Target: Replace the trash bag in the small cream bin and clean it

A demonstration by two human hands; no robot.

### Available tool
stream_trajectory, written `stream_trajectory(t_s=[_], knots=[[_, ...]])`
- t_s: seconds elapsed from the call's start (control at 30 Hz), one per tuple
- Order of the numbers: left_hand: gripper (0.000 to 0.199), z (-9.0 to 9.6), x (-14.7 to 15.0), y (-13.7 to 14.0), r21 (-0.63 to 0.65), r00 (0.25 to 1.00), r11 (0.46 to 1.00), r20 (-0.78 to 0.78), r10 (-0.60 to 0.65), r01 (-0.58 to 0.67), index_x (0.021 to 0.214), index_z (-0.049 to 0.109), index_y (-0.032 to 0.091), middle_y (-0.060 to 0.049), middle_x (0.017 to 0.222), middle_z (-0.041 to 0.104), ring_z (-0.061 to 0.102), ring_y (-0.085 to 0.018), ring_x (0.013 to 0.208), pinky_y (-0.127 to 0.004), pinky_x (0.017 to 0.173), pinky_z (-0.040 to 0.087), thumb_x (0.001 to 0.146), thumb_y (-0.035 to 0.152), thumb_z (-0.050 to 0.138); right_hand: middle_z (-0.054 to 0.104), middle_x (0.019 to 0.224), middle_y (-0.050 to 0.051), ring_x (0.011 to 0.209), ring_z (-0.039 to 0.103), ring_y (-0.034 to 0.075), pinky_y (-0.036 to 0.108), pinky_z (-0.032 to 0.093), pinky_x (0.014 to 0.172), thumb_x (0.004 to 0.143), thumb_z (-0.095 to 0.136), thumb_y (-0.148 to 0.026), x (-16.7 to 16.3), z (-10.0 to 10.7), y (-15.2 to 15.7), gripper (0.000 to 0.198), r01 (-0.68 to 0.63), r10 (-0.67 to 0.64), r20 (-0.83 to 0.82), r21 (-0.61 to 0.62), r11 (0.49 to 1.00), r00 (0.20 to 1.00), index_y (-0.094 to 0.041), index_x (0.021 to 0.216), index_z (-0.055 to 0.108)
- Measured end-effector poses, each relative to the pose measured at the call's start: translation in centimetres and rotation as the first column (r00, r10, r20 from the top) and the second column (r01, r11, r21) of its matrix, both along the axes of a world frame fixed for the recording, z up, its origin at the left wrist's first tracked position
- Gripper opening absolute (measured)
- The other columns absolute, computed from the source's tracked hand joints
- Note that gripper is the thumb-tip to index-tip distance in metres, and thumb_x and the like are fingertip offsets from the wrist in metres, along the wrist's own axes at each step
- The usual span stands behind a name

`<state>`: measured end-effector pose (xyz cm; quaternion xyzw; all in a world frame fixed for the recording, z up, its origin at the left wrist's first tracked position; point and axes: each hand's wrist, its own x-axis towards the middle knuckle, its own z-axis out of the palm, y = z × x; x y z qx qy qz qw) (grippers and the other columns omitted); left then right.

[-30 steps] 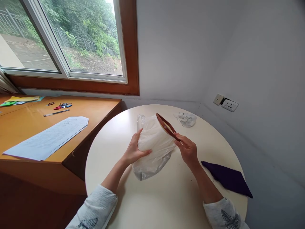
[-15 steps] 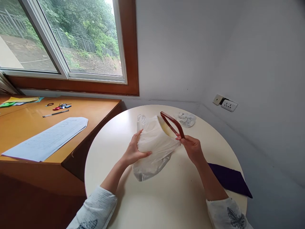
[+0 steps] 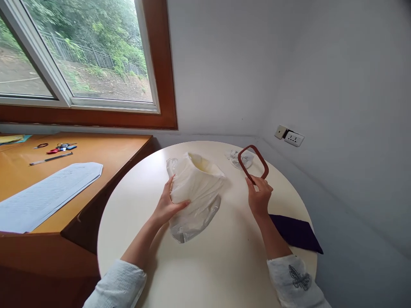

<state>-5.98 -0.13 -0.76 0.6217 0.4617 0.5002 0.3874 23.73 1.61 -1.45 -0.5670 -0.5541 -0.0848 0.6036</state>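
My left hand point(image 3: 170, 203) grips the side of a small bin point(image 3: 201, 182) covered by a translucent white plastic bag. The bin is tilted above the round table, its mouth facing up and right, with a yellowish inside showing. Loose bag film point(image 3: 192, 233) bunches out below it. To the right, my right hand point(image 3: 260, 196) holds a brown rounded-square ring point(image 3: 262, 160) by its lower edge, upright and apart from the bin. The fingers of my left hand behind the bin are hidden.
A crumpled clear plastic piece point(image 3: 234, 160) lies behind the ring on the table point(image 3: 205, 273). Dark purple cloth point(image 3: 297, 233) hangs slightly over the table's right edge. On the wooden desk point(image 3: 118, 156) at left are papers point(image 3: 54, 192), a pen point(image 3: 51, 158) and keys point(image 3: 62, 148).
The brown ring has come away from the bin's mouth and moved right, turning its opening toward me. The bin is slightly further left, and the view has shifted right.
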Motion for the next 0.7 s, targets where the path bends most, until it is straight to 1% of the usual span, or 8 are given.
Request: stream_trajectory(t_s=[0.13,0.23,0.3,0.37,0.43,0.47,0.53,0.7], knots=[[0.092,0.2,0.2,0.0,-0.042,1.0,0.999,0.03,-0.003,0.004,0.137,0.022,0.027,-0.012,0.134,0.04,0.042,-0.032,0.121,-0.048,0.096,0.04,0.062,0.035,0.075,0.067,0.085,0.009,0.083,0.057,0.023,0.04,0.033,0.082,0.084,0.051,-0.038,0.9,-1.1,0.6,0.027,0.088,-0.087,0.026,-0.019,0.996,0.996,-0.018,0.089,0.068],[0.093,0.1,0.3,-0.1,-0.06,0.999,0.998,0.046,-0.005,0.007,0.138,0.02,0.027,-0.013,0.133,0.04,0.044,-0.032,0.119,-0.048,0.093,0.043,0.062,0.036,0.075,0.064,0.084,0.008,0.083,0.055,0.023,0.04,0.029,0.082,0.083,0.049,-0.042,1.6,-1.8,1.1,0.031,0.14,-0.141,-0.015,-0.04,0.989,0.99,-0.018,0.089,0.069],[0.095,0.1,0.3,-0.1,-0.065,0.999,0.998,0.048,-0.007,0.01,0.138,0.019,0.027,-0.013,0.133,0.041,0.045,-0.032,0.118,-0.048,0.092,0.044,0.062,0.036,0.075,0.064,0.085,0.009,0.084,0.055,0.024,0.041,0.028,0.082,0.083,0.045,-0.044,1.9,-2.1,1.3,0.035,0.171,-0.176,-0.057,-0.093,0.981,0.983,-0.018,0.09,0.069],[0.095,0.1,0.2,-0.1,-0.075,0.999,0.997,0.042,-0.009,0.012,0.138,0.019,0.028,-0.012,0.133,0.041,0.045,-0.032,0.118,-0.047,0.092,0.044,0.062,0.036,0.075,0.063,0.09,0.009,0.086,0.053,0.024,0.041,0.027,0.082,0.084,0.042,-0.042,2.2,-2.2,1.4,0.037,0.226,-0.246,-0.068,-0.225,0.948,0.967,-0.019,0.096,0.068],[0.095,0.1,0.3,-0.2,-0.093,0.999,0.996,0.039,-0.01,0.013,0.138,0.019,0.029,-0.012,0.134,0.041,0.045,-0.032,0.118,-0.046,0.093,0.044,0.062,0.036,0.075,0.063,0.094,0.009,0.09,0.051,0.024,0.04,0.025,0.081,0.083,0.041,-0.037,2.4,-2.3,1.5,0.036,0.276,-0.312,-0.043,-0.363,0.89,0.949,-0.021,0.101,0.067],[0.095,0.2,0.3,-0.2,-0.102,0.999,0.995,0.042,-0.01,0.015,0.138,0.018,0.029,-0.012,0.134,0.041,0.046,-0.032,0.118,-0.046,0.093,0.044,0.062,0.036,0.075,0.063,0.095,0.009,0.092,0.05,0.025,0.041,0.025,0.081,0.083,0.042,-0.034,2.6,-2.4,1.5,0.035,0.294,-0.334,-0.028,-0.409,0.864,0.942,-0.022,0.103,0.067],[0.096,0.2,0.3,-0.3,-0.117,0.998,0.993,0.056,-0.017,0.024,0.138,0.018,0.029,-0.012,0.134,0.04,0.046,-0.032,0.118,-0.046,0.092,0.045,0.062,0.036,0.075,0.063,0.096,0.009,0.095,0.048,0.027,0.042,0.024,0.081,0.081,0.044,-0.03,2.8,-2.6,1.5,0.033,0.31,-0.352,-0.007,-0.455,0.835,0.936,-0.023,0.103,0.067],[0.096,0.2,0.4,-0.2,-0.118,0.999,0.993,0.047,-0.016,0.021,0.138,0.019,0.029,-0.012,0.132,0.042,0.047,-0.032,0.117,-0.046,0.091,0.046,0.061,0.036,0.075,0.064,0.098,0.009,0.094,0.046,0.028,0.042,0.023,0.08,0.078,0.048,-0.025,3.0,-3.0,1.6,0.032,0.313,-0.349,0.029,-0.519,0.795,0.936,-0.025,0.103,0.068]])
